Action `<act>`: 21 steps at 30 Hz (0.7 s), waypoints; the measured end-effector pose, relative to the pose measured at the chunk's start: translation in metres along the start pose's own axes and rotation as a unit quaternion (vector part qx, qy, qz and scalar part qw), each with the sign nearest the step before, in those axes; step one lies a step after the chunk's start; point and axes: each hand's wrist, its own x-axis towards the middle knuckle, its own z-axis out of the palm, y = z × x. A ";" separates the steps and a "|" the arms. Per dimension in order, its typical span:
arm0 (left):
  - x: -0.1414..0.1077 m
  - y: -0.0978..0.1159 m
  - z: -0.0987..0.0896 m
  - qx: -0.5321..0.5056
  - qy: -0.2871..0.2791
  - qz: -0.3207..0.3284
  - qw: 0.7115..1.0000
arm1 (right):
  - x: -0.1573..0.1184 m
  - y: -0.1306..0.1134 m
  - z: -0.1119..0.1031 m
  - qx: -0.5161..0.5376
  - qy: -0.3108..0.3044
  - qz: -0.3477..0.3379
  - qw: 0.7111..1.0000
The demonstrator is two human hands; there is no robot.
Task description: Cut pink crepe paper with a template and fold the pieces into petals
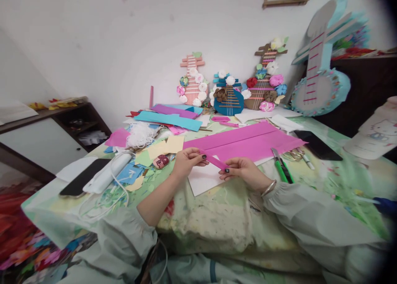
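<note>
Between my two hands a narrow folded strip of magenta paper (214, 159) is stretched, slanting down to the right. My left hand (190, 162) pinches its left end between thumb and fingers. At the other end my right hand (238, 171), with a bracelet at the wrist, grips the strip the same way. Under the strip lies a white sheet (201, 180). Just behind it a large creased sheet of magenta paper (245, 141) spreads over the table. Close to my right hand rest a green-handled craft knife (281, 168) and a pair of scissors (296, 155).
Paper scraps, a white power strip (107, 174) and a phone (83, 178) cover the left side. Teal paper strips (169, 120) lie farther back. Decorated cardboard instruments (229, 97) lean on the wall. Another dark phone (319, 145) and a white bottle (376, 131) are at right.
</note>
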 end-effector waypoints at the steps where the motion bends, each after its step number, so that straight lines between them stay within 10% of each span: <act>1: 0.000 0.000 0.000 0.000 -0.001 -0.001 1.000 | -0.001 -0.001 0.000 0.001 -0.001 0.002 1.000; 21: -0.003 -0.002 0.002 -0.001 -0.032 -0.023 0.999 | -0.002 -0.004 0.003 -0.071 0.002 -0.028 0.997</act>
